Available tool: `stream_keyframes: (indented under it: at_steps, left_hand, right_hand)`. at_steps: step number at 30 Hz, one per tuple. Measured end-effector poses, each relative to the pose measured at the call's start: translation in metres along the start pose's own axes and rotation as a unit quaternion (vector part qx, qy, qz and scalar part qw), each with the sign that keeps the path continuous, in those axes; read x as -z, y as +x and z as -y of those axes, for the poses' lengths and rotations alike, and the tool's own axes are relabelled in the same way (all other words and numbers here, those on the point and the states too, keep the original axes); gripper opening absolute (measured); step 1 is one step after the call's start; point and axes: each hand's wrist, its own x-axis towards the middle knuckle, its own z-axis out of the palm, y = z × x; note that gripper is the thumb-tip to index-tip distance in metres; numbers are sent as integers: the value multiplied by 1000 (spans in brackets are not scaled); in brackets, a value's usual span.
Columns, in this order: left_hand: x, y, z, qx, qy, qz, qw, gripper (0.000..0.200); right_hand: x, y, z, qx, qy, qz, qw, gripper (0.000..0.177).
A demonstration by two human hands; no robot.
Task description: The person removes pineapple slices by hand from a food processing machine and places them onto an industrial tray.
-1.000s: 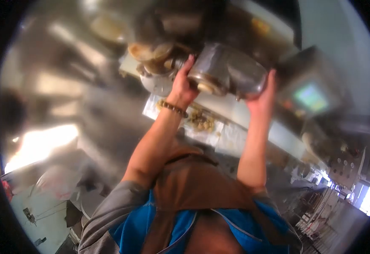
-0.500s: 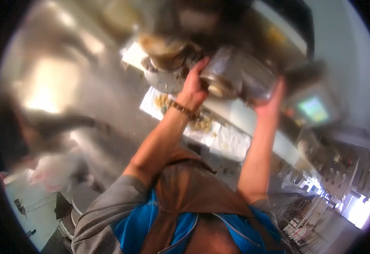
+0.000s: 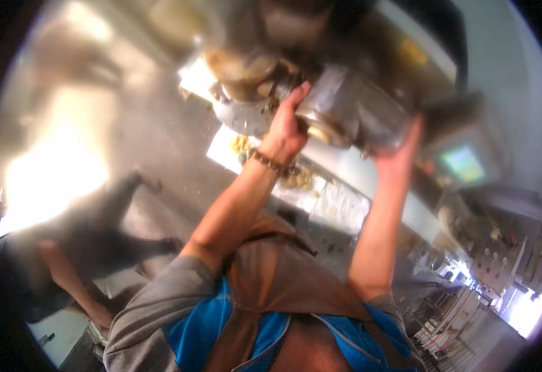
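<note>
Between my two hands is a shiny metal cylindrical part [image 3: 361, 105], lying sideways, with a pale round knob at its left end. My left hand [image 3: 288, 127] grips the left end near a dark, blurred fitting. My right hand [image 3: 400, 149] presses against the right end, fingers partly hidden behind the metal. Left of the part is a rounded tan and metal machine piece [image 3: 240, 71] above a speckled plate-like surface [image 3: 240, 118]. Below my hands, yellowish food pieces [image 3: 299, 180] lie on white sheets [image 3: 339, 208].
A lit green screen [image 3: 463, 161] stands on a panel at the right. Another person in dark clothing [image 3: 79, 242] is at the left, an arm hanging down. Racks [image 3: 444, 322] and a bright opening [image 3: 528, 313] show at the lower right.
The other person in dark clothing has come more fully into view at the left. My hands and the metal part have barely moved.
</note>
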Motion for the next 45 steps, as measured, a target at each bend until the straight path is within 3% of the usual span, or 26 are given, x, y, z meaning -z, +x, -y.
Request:
stream_keyframes:
  at_steps: [4, 7, 8, 9, 10, 12, 13, 16, 20, 22, 25, 27, 35, 38, 40, 42, 45]
  left_hand:
    - [4, -2, -2, -24, 31, 22, 999, 35]
    - [14, -23, -16, 32, 105, 12, 994, 39]
    - [14, -41, -22, -42, 344, -49, 937, 33]
    - [13, -60, -25, -113, 558, -107, 815, 29]
    - [7, -70, -27, -176, 734, -159, 636, 27]
    - [-14, -80, -31, -463, 741, -113, 472, 21]
    - [-20, -68, -36, -516, 741, -74, 424, 16]
    - [-46, -41, -36, -477, 817, -64, 319, 33]
    - [-43, -4, -34, -528, 799, -17, 288, 40]
    - [-42, 13, -39, -459, 828, -19, 321, 38]
    - [-48, 29, -43, -423, 853, -19, 304, 33]
    - [-50, 33, -42, -422, 860, -22, 285, 30]
    - [-48, 52, -42, -462, 849, -32, 253, 21]
    - [-50, 48, -43, -475, 839, -26, 265, 28]
    - [-50, 39, -40, -482, 845, -42, 228, 35]
    - [-61, 8, -37, -501, 828, -34, 251, 36]
    - [-51, -40, -27, -532, 790, -53, 299, 30]
  right_hand:
    - [-6, -2, 2, 10, -25, -13, 1000, 61]
    - [-5, -1, 2, 6, -12, 8, 1000, 62]
    - [-6, 1, 3, 1, -7, 11, 1000, 60]
    - [-5, 2, 5, -4, -2, 13, 1000, 58]
    - [-2, 5, 6, -3, 1, 12, 1000, 58]
    - [4, 8, 3, -2, 6, 22, 1000, 56]
    - [5, 7, 2, -4, 9, 23, 1000, 56]
    - [1, 5, 5, -5, 2, 46, 999, 65]
    - [-2, 0, 7, -3, -3, 21, 1000, 65]
    - [-2, -3, 7, -1, 0, 15, 1000, 66]
    - [-3, -2, 9, -8, 0, 7, 1000, 67]
    - [-8, -6, 12, -31, 28, -25, 999, 53]
    - [-2, -1, 10, -25, 20, -29, 999, 56]
    - [2, 5, 9, -39, 23, -12, 999, 57]
    - [7, 9, 8, -52, 29, -4, 998, 58]
    - [13, 12, 6, -57, 33, 22, 998, 68]
    - [6, 5, 8, -49, 19, 17, 998, 68]
